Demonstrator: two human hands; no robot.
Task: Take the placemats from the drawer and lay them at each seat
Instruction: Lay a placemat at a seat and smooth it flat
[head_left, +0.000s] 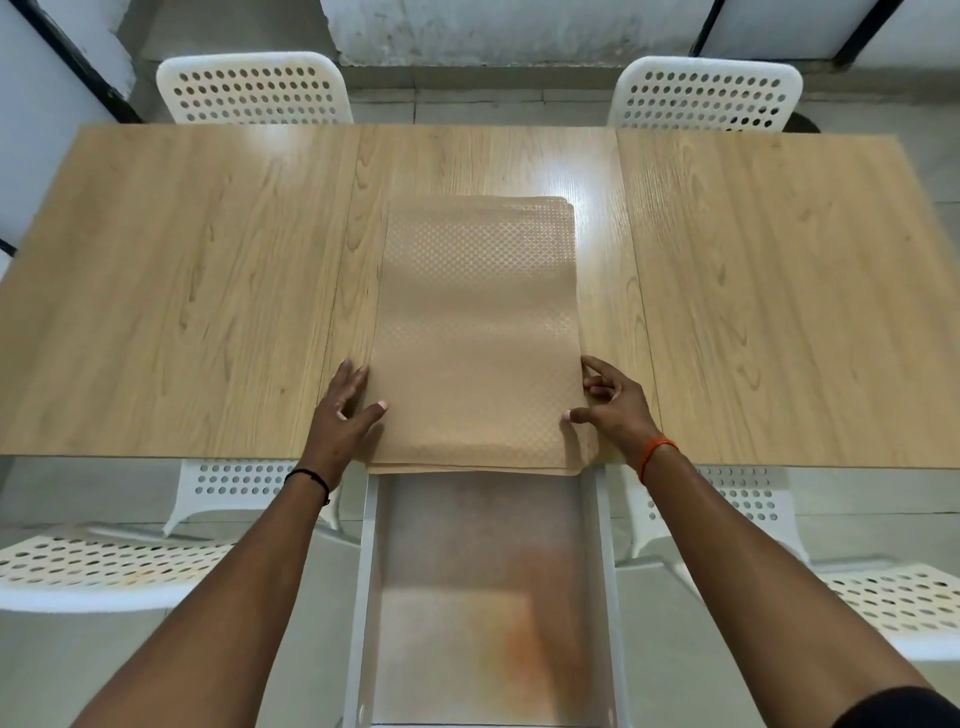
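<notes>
Stack of placemats (475, 332): laid lengthwise at the centre of the wooden table (182, 291), its near end overhanging the table edge at 6 o'clock, above the open drawer (483, 597); layered edges are visible at that end, so several mats are judged to be stacked.
Drawer: pulled out at 6 o'clock, its floor bare where visible.
Left hand (343, 410): placed at 8 o'clock of the stack, fingers spread on the table along the long edge, thumb resting on the top mat; nothing is gripped.
Right hand (610, 402): placed at 4 o'clock of the stack, fingers loosely curled against the long edge, thumb on the top mat; whether any edge is pinched cannot be told.
Seats: white perforated chairs are seen at 11 o'clock (254, 88), 1 o'clock (706, 93), 7 o'clock (104, 571) and 5 o'clock (893, 603); no mat is yet laid at any.
Step in hand (judged): the stack is being squared before dealing out.
Technique: only the top mat should be peeled at a corner while the remainder is pinned flat; the overhanging end should be pushed inward first, lest the stack slide back toward the drawer.
</notes>
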